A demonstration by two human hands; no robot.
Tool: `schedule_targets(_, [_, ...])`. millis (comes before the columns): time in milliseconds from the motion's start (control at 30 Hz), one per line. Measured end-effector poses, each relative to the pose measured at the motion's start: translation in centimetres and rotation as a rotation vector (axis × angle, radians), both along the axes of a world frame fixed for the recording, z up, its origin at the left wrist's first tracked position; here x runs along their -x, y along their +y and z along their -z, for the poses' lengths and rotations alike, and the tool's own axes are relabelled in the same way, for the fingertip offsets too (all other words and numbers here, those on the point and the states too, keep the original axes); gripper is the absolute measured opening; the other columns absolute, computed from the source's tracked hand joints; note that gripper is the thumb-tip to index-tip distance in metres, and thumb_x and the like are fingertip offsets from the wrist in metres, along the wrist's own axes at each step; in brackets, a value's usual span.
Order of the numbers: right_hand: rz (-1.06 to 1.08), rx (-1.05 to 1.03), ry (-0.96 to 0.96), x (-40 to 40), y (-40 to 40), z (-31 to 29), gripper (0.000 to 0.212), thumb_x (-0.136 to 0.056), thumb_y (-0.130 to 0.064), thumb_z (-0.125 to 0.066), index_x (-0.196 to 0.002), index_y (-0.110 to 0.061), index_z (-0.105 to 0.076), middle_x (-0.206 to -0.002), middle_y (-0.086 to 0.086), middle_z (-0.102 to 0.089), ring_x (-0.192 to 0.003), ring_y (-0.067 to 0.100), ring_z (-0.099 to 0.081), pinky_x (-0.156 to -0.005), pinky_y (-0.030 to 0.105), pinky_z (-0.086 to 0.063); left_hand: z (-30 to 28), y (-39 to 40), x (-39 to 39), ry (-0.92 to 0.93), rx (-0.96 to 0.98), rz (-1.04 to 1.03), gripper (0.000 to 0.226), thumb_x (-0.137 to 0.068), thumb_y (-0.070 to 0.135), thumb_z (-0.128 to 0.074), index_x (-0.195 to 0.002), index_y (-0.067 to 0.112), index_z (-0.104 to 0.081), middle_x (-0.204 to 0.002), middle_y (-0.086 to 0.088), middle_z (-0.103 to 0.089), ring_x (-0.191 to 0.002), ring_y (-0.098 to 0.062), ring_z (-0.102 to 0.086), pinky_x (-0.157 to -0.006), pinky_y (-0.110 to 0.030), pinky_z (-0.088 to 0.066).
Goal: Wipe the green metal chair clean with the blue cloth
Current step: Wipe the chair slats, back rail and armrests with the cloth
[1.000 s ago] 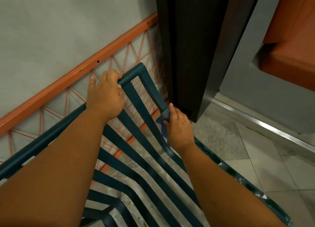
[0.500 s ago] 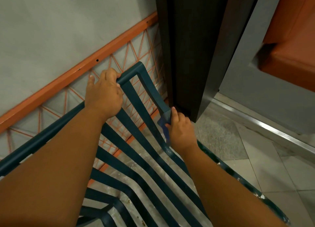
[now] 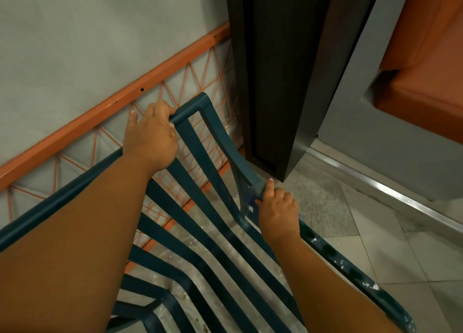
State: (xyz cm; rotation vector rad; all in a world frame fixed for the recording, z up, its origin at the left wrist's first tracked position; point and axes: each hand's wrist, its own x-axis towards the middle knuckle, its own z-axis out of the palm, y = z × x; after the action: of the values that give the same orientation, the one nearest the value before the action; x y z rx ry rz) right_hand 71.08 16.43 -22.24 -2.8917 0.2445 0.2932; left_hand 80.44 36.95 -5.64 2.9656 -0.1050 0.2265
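Where tiled floor [image 3: 390,252] meets grey wall [image 3: 75,44]: orange rail [image 3: 105,112], dark post [image 3: 280,69].

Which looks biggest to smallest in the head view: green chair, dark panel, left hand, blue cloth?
1. green chair
2. dark panel
3. left hand
4. blue cloth, mostly hidden under the right hand
Apparent size only; nearness skews it.

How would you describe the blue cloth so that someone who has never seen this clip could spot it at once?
Start at the green metal chair that fills the lower frame, and follow its right side rail down from the top corner to the right hand. The blue cloth is the small bunched patch pressed on the rail under those fingers, a brighter blue than the dark teal slats.
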Motion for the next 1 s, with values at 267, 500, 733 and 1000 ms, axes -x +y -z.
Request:
schedule_targets(267, [0.099, -0.096, -0.054, -3.9, 4.1, -1.6, 0.079, -0.096, -0.035, -0.050, -0.150, -0.007, 0.002, -0.153, 0.021, -0.022, -0.139, 0.038, -0.026, -0.112, 0.046, -0.028, 0.1, 0.0, 0.0, 0.000, -0.027, -0.002, 0.030, -0.096, 0.010, -0.039, -0.126, 0.008, -0.041, -0.132, -0.014, -0.048, -0.121, -0.032, -0.048, -0.118, -0.050, -0.009])
schedule_targets(500, [-0.195, -0.081, -0.123, 0.1, 1.4, -0.1, 0.082, -0.098, -0.014, -0.045, -0.146, -0.018, 0.022, -0.154, 0.008, 0.027, -0.142, 0.033, 0.019, -0.112, 0.045, 0.001, 0.0, 0.0, -0.1, 0.000, -0.007, 0.002, 0.030, -0.096, 0.011, -0.039, -0.126, 0.008, -0.041, -0.132, -0.012, -0.047, -0.120, -0.031, -0.049, -0.118, -0.049, -0.009])
schedule_targets(733, [0.489, -1.037, -0.294, 2.2, -4.1, -2.0, 0.064, -0.079, -0.005, -0.069, -0.131, -0.026, -0.038, -0.129, 0.003, -0.048, -0.113, 0.017, -0.054, -0.084, 0.018, -0.045, 0.8, -0.8, 0.9, -0.132, -0.068, -0.032, 0.033, -0.094, 0.014, -0.043, -0.126, 0.009, -0.044, -0.133, -0.013, -0.046, -0.130, -0.033, -0.041, -0.116, -0.056, 0.005])
schedule_targets(1000, [0.163, -0.677, -0.413, 1.5, -1.7, -2.9, 0.050, -0.092, -0.018, -0.054, -0.139, -0.027, -0.043, -0.151, 0.000, -0.034, -0.138, 0.016, -0.028, -0.115, 0.034, -0.019, 7.3, -7.8, 5.1, 0.084, -0.330, 0.316, 0.066, -0.095, 0.022, -0.038, -0.152, 0.021, -0.005, -0.161, -0.002, 0.007, -0.147, -0.023, 0.015, -0.114, -0.054, 0.013])
